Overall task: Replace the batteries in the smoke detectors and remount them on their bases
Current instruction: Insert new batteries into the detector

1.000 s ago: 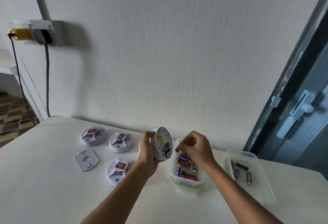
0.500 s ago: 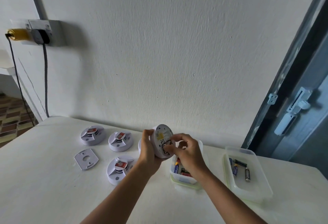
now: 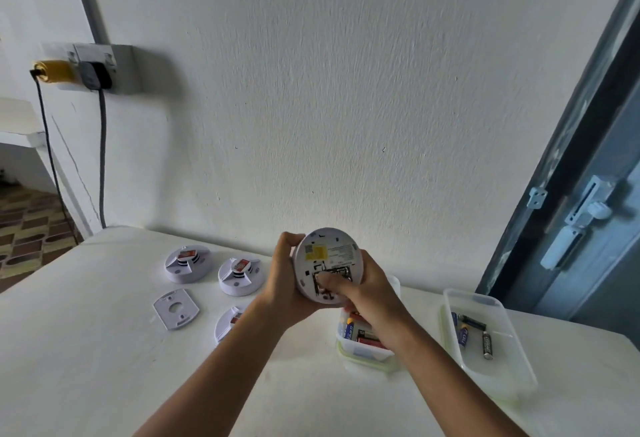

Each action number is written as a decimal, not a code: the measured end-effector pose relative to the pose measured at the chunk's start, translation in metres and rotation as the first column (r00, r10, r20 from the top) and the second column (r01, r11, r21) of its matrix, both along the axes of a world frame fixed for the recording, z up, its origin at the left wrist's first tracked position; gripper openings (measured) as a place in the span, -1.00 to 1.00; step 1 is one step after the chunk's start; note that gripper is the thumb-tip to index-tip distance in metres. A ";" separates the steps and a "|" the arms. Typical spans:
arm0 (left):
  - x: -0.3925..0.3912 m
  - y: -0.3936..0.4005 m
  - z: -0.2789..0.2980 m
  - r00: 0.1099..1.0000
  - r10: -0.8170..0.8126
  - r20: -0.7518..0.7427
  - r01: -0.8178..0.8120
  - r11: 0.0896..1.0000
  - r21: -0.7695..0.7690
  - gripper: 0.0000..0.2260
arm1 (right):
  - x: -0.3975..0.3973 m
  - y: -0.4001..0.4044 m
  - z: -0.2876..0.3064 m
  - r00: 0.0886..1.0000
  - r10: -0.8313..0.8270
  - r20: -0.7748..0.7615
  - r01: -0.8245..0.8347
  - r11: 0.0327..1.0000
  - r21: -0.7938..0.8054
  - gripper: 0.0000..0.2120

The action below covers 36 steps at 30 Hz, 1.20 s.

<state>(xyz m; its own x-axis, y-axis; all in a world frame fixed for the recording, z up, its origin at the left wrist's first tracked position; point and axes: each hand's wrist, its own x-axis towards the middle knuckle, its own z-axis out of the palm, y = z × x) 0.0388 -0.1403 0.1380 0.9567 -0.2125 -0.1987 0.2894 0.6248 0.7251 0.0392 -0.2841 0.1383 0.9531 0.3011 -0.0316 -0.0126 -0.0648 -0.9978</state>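
Two hands: both are up on one round white plastic smoke detector point(image 3: 328, 265), held above the white table point(image 3: 104, 350), back face toward the camera.
Left hand point(image 3: 282, 284): fingers curl round the detector's left rim, cradling it on edge.
Right hand point(image 3: 363, 289): thumb presses into the open battery bay at the lower middle of the back, other fingers wrapped behind the right rim; a dark battery point(image 3: 337, 272) sits in the bay just above the thumb.
Step, by my read: seating a fresh cell, not yet clicked home.
Supply: clear plastic tub of mixed batteries point(image 3: 360, 336) sits directly below the hands, near side.
Second tub: a clear tray with a few loose batteries point(image 3: 485, 339) lies well to the right.
Waiting: three more round white detectors, far left point(image 3: 186, 263), middle point(image 3: 240, 275) and a nearer one point(image 3: 228, 324) half hidden by the left forearm.
Base: flat white mounting plate point(image 3: 176, 308) lies left, near those.
Risk one: thumb pushing off-centre could pop the cell out, and it would drop toward the tub.
Risk two: polarity can't be read from here; reversed, the unit stays dead.
Risk three: hard pressing against a one-sided hold could twist the detector loose.
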 end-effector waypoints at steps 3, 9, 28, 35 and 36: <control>-0.002 0.006 0.010 0.997 -0.063 0.049 0.065 0.997 -0.038 -0.46 | -0.007 -0.006 0.020 0.996 0.077 0.042 -0.080 0.991 0.104 -0.66; -0.007 0.008 0.024 0.985 -0.144 0.099 0.146 0.989 -0.017 -0.45 | -0.015 -0.008 0.032 0.993 0.099 0.066 -0.107 0.984 0.144 -0.59; -0.026 0.002 0.031 0.983 -0.157 0.094 0.159 0.987 -0.010 -0.39 | -0.030 -0.014 0.031 0.977 0.158 0.146 -0.174 0.979 0.105 -0.46; -0.028 0.002 0.034 0.988 -0.133 0.083 0.131 0.991 0.036 -0.39 | -0.035 -0.008 0.033 0.988 0.096 0.119 -0.114 0.980 0.161 -0.68; -0.028 0.002 0.035 0.988 -0.131 0.079 0.128 0.991 0.039 -0.39 | -0.036 -0.007 0.033 0.989 0.079 0.122 -0.099 0.981 0.165 -0.69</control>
<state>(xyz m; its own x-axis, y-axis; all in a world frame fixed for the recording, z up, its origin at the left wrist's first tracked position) 0.0110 -0.1378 0.1727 0.9350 -0.3298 -0.1305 0.3053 0.5611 0.7694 0.0035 -0.2911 0.1709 0.9165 0.3767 0.1345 0.0999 0.1099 -0.9889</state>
